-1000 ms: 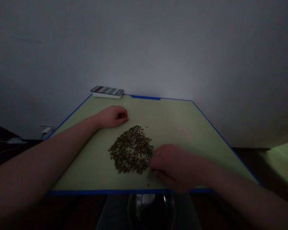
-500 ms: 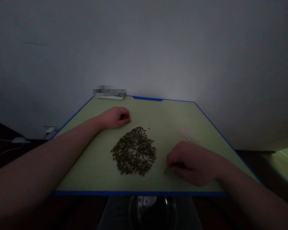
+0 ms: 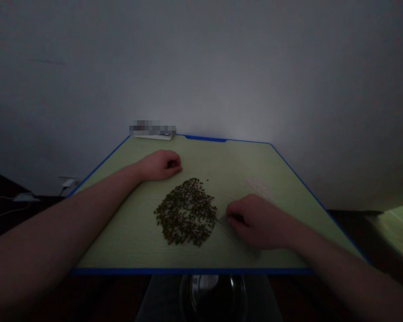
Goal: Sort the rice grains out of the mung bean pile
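Note:
A flat pile of small greenish-brown grains (image 3: 186,212), perhaps beans or seeds, lies spread on the pale tabletop (image 3: 121,250). My right hand (image 3: 255,221) is just right of the pile, fingers pinched on a thin metal tool that looks like tweezers (image 3: 222,219). Its slim tips reach the pile's right edge; whether they grip a grain I cannot tell. Beyond the pile to the left, my left hand (image 3: 161,164) rests on the table in a loose fist, with nothing visible in it. Behind my right hand lies a thin scatter of whitish bits (image 3: 257,185).
A blue edge (image 3: 195,271) rims the table, and the far side meets a grey wall (image 3: 201,67). At the back left sits a low white object (image 3: 152,136), partly blurred. Below the near edge, a shiny metal bowl (image 3: 243,295) rests on my lap.
My right hand has moved left and slightly away from me, bringing the tweezers to the pile's right edge. My left hand stays in place.

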### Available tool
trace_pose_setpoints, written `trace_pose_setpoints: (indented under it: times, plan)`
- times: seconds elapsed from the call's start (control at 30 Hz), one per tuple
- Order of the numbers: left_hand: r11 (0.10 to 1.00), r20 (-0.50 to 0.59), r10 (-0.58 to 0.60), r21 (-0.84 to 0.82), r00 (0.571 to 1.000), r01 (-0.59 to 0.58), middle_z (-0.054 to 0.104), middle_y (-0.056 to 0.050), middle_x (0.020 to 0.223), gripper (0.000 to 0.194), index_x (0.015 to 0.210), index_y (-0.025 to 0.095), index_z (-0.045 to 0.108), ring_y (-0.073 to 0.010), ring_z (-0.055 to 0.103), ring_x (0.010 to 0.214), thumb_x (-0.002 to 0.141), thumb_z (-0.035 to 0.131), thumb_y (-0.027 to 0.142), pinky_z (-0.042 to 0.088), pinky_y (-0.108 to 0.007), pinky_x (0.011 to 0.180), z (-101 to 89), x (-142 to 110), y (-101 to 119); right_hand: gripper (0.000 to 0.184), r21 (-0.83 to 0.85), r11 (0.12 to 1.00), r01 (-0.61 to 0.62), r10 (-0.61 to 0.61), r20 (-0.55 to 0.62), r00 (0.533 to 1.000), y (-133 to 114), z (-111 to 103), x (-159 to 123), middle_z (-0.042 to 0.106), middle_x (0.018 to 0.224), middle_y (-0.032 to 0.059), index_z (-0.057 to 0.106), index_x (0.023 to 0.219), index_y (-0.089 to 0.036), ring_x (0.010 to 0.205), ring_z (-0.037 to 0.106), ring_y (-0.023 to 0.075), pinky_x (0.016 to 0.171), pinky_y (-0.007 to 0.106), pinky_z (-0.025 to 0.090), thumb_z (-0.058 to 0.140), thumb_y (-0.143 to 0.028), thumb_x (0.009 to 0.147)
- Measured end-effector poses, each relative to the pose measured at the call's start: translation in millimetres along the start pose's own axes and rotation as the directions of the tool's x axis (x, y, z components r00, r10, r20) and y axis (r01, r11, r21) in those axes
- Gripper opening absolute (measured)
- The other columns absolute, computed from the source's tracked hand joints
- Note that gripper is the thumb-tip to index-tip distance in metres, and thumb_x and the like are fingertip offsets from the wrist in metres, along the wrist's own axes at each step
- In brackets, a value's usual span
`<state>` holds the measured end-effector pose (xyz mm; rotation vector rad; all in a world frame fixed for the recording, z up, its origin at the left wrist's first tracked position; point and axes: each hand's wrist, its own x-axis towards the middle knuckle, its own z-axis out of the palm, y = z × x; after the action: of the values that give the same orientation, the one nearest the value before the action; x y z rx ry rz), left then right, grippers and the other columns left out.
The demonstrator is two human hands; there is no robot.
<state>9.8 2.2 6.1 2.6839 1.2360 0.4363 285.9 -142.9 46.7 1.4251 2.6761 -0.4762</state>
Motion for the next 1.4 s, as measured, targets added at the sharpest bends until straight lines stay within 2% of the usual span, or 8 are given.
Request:
trace_pose_setpoints:
  times: [0.13, 0.27, 0.63, 0.83, 1.1, 1.4]
  plan:
    - [1.0, -0.003, 0.004, 0.004, 1.0, -0.004, 0.057, -0.001, 0.065, 0.028, 0.076, 0.015, 0.061, -0.0105, 0.046, 0.057, 0.079, 0.051, 0.041, 0.032, -0.024, 0.055, -0.1, 0, 0, 0.019, -0.031, 0.996, -0.08, 0.08, -0.005, 0.997, 9, -4, -2, 0.059, 0.057, 0.0025, 0.061, 0.064, -0.015, 0.051, 0.049, 0.0112, 0.049, 0.025, 0.026, 0.048, -0.017, 0.078]
    - [1.0, -0.006, 0.01, 0.005, 1.0, -0.01, 0.057, -0.001, 0.065, 0.028, 0.077, 0.015, 0.061, -0.0108, 0.046, 0.058, 0.079, 0.051, 0.041, 0.032, -0.024, 0.055, 0.8, 1, -1, 0.019, -0.047, 0.993, -0.11, 0.11, -0.012, 0.994, 17, -8, -5, 0.058, 0.055, 0.0017, 0.061, 0.063, -0.016, 0.05, 0.047, 0.0112, 0.048, 0.025, 0.025, 0.048, -0.017, 0.077]
    - [1.0, 0.001, 0.012, 0.0, 1.0, -0.012, 0.056, -0.001, 0.064, 0.028, 0.077, 0.015, 0.061, -0.0109, 0.046, 0.057, 0.08, 0.051, 0.041, 0.032, -0.025, 0.055, 1.6, 1, -2, 0.016, 0.0, 0.999, -0.04, 0.04, -0.056, 0.998, 10, 0, 3, 0.056, 0.057, 0.0007, 0.06, 0.066, -0.016, 0.051, 0.046, 0.0099, 0.05, 0.024, 0.026, 0.048, -0.016, 0.077]
    - [1.0, 0.003, -0.003, 0.0, 1.0, 0.003, 0.056, -0.001, 0.065, 0.027, 0.076, 0.016, 0.061, -0.0108, 0.046, 0.057, 0.079, 0.051, 0.04, 0.032, -0.025, 0.055, 1.0, 1, 0, 0.015, 0.003, 0.997, 0.077, -0.077, -0.026, 0.997, 9, 1, 1, 0.053, 0.055, -0.0013, 0.058, 0.065, -0.017, 0.05, 0.041, 0.0086, 0.05, 0.024, 0.025, 0.049, -0.017, 0.076]
    - [1.0, 0.0, -0.001, 0.0, 1.0, 0.001, 0.057, -0.001, 0.066, 0.026, 0.077, 0.016, 0.061, -0.0111, 0.047, 0.058, 0.079, 0.052, 0.04, 0.032, -0.024, 0.056, 0.9, 0, 0, 0.014, 0.016, 1.0, -0.013, 0.014, -0.057, 0.998, 13, 1, 3, 0.057, 0.057, -0.0003, 0.06, 0.067, -0.017, 0.052, 0.044, 0.0092, 0.051, 0.024, 0.025, 0.049, -0.017, 0.076]
    - [1.0, -0.002, -0.004, -0.004, 1.0, 0.004, 0.056, -0.001, 0.065, 0.027, 0.077, 0.015, 0.061, -0.0109, 0.046, 0.058, 0.079, 0.051, 0.041, 0.032, -0.024, 0.055, 2.2, 0, -1, 0.017, -0.005, 1.0, 0.027, -0.028, -0.07, 0.997, 9, 2, 4, 0.06, 0.061, 0.0011, 0.062, 0.071, -0.017, 0.054, 0.046, 0.0102, 0.052, 0.024, 0.026, 0.047, -0.019, 0.079]
